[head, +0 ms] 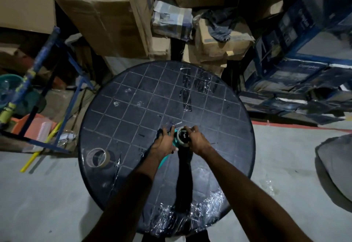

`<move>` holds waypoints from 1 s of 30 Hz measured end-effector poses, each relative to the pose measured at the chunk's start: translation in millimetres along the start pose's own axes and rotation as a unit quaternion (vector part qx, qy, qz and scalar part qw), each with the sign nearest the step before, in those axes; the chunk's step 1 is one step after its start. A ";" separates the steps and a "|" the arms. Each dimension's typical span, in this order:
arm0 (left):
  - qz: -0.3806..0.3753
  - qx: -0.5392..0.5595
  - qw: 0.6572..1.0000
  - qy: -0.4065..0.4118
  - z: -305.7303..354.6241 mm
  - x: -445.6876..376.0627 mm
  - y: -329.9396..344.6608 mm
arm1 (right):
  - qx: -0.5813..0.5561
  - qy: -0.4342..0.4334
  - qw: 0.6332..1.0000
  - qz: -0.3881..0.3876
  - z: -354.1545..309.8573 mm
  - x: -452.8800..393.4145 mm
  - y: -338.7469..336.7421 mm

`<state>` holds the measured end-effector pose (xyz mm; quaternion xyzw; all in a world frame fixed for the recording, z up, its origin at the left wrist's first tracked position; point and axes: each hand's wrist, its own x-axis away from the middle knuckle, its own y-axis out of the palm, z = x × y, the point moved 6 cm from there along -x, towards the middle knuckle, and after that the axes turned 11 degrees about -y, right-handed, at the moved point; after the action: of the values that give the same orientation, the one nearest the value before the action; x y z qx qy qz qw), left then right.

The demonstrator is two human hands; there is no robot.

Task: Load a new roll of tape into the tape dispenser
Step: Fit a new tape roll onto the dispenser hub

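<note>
A teal tape dispenser (174,134) with a black hub rests near the middle of the round dark table (133,112). My left hand (165,140) grips the dispenser's left side. My right hand (196,139) is closed on a clear tape roll (182,139) that sits around the black hub. The dispenser's teal handle (163,160) shows below my left wrist. An empty-looking brownish tape core (97,157) lies on the table at the left, apart from both hands.
Strips of clear tape (187,89) stick to the far tabletop, and crumpled clear wrap (190,215) covers its near edge. Cardboard boxes (106,13) are stacked behind. A blue metal frame (57,89) stands left, blue boxes (297,51) right.
</note>
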<state>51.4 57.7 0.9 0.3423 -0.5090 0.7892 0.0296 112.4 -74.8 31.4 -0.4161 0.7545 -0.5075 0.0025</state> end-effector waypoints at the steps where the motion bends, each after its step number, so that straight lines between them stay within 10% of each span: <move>1: 0.003 0.004 1.000 -0.006 -1.1 -7.3 -4.3 | 0.002 -0.004 1.000 -0.003 -1.2 -7.8 -5.6; 30: -0.005 -0.056 0.998 0.034 7.6 -42.5 -27.0 | 0.102 -0.063 0.992 -0.050 -9.9 -45.8 -13.8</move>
<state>98.4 77.3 -0.3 0.3159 -0.5496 0.7702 0.0701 146.8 -40.3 27.6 -0.4820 0.6752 -0.5543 0.0668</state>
